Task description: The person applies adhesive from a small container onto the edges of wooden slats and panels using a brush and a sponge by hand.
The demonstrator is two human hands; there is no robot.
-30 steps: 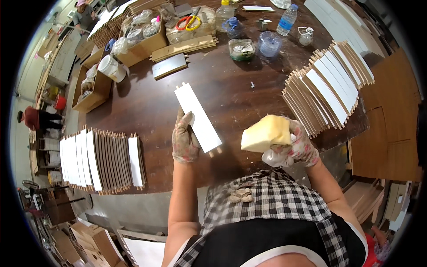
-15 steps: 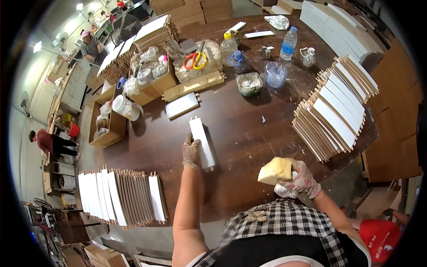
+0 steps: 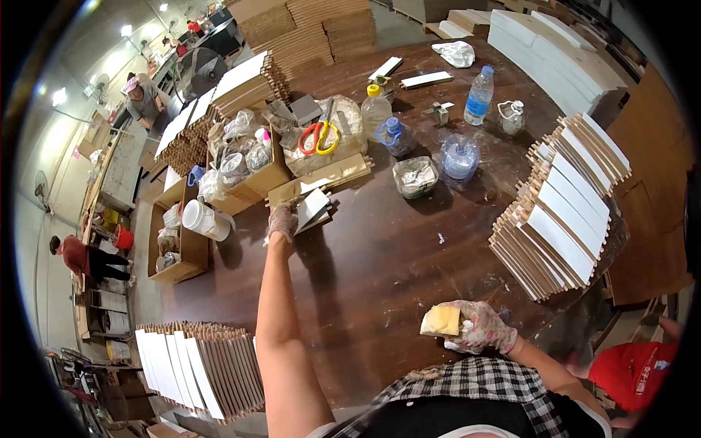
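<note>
My left hand (image 3: 283, 221), in a stained patterned glove, reaches across the table and closes on a white wooden slat (image 3: 314, 206). That slat lies at or just above another one, partly hidden; whether they touch I cannot tell. Close behind them is a pale wooden board (image 3: 321, 181) with pegged ends. My right hand (image 3: 483, 326), in a flowered glove, grips a yellow sponge (image 3: 443, 320) with a whitish underside, low over the table's near side.
Slat stacks stand at left (image 3: 201, 369) and right (image 3: 562, 212). Beyond the left hand are a carton of bagged items (image 3: 252, 157), a white bucket (image 3: 207, 220) and scissors (image 3: 319, 137). Bottles, a cut plastic tub (image 3: 415, 177) and a blue water bottle (image 3: 478, 96) stand farther back.
My left hand has moved away from me with the white slat, from mid-table to the other slat. My right hand has lowered slightly, still gripping the sponge. The view has shifted a little.
</note>
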